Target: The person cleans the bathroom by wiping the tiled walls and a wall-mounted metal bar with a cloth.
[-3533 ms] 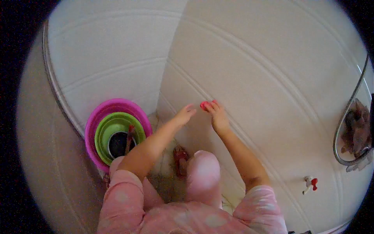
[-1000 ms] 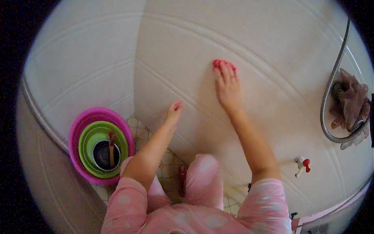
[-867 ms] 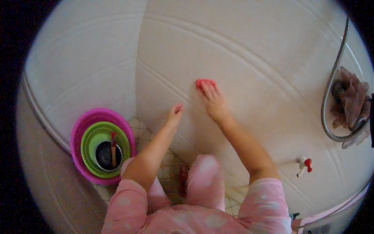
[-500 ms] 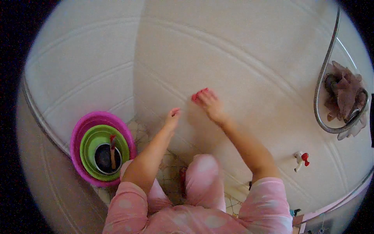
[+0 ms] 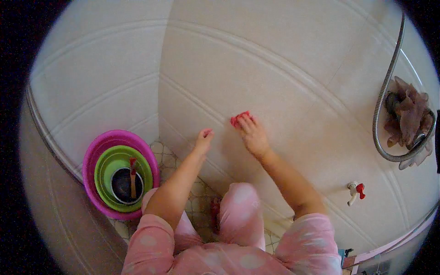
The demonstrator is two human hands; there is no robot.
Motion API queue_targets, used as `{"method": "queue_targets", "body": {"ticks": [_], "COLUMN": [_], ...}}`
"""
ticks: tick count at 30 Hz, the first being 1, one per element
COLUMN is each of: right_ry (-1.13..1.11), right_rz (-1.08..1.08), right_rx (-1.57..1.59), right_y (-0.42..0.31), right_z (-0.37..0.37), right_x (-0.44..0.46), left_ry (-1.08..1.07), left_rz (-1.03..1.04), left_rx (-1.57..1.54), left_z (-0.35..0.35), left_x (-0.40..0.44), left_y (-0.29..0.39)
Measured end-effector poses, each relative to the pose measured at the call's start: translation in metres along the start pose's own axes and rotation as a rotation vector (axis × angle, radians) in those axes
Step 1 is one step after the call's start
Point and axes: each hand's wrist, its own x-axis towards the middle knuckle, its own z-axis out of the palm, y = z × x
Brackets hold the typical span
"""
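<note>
My right hand [image 5: 255, 139] presses a small red cloth [image 5: 241, 118] flat against the pale wall panel [image 5: 293, 101]. Its fingers lie over the cloth, which shows past the fingertips. Lower and to the left, my left hand [image 5: 204, 139] hangs in the air in front of the wall with its fingers curled in. Nothing shows in that hand.
At the left, a pink basin [image 5: 89, 183] holds a green basin [image 5: 103, 167] and a dark pot [image 5: 121, 183] with a red-and-wooden brush [image 5: 133, 178]. A red-handled tap [image 5: 355, 190], a shower hose [image 5: 378, 105] and brownish mesh cloths [image 5: 410, 112] are on the right.
My right hand has slid the red cloth a little down and to the right along the wall. My left hand stays nearly where it was.
</note>
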Motion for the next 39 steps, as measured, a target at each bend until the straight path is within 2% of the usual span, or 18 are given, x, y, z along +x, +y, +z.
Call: {"method": "queue_targets", "body": {"ticks": [2,5,8,12,15,20,22,23,26,28,35,39], "right_ry": [-0.094,-0.175,0.037,0.134,0.264,0.301,0.280,0.258,0.234,0.207,-0.058,-0.221], "right_rz": [-0.125,-0.138,0.138,0.073,0.161,0.189,0.181,0.148,0.049,-0.010,-0.148,-0.210], "right_rx": [-0.129,-0.029,0.028,-0.477,-0.486,-0.423,-0.436,-0.431,-0.360,-0.287,-0.198,-0.160], "right_y": [-0.014,0.005,0.044,0.073,0.075,0.057,0.051,0.048,0.037,0.020,-0.027,-0.044], "right_z": [0.001,-0.005,-0.034,-0.144,-0.144,-0.114,-0.095,-0.085,-0.040,-0.002,0.108,0.112], "right_x": [-0.009,-0.006,0.020,0.074,0.102,0.133,0.145,0.151,0.162,0.161,0.107,0.049], "left_ry": [0.021,0.015,-0.041,-0.003,0.024,0.070,0.060,0.053,0.130,0.117,0.169,0.202], "left_rz": [0.047,0.059,0.016,0.120,0.114,0.048,0.090,0.112,-0.020,0.062,0.064,0.007], "left_rx": [-0.022,-0.007,-0.081,-0.075,-0.019,0.040,0.017,0.005,-0.027,-0.008,0.085,-0.002], "left_z": [-0.001,0.001,-0.001,0.002,0.004,0.002,0.000,-0.001,0.003,-0.002,-0.020,-0.033], "left_x": [0.008,0.003,0.013,0.016,0.018,0.030,0.034,0.036,0.029,0.045,0.057,0.062], "left_y": [-0.012,-0.009,-0.014,-0.015,-0.014,-0.022,-0.027,-0.030,-0.018,-0.038,-0.041,-0.048]}}
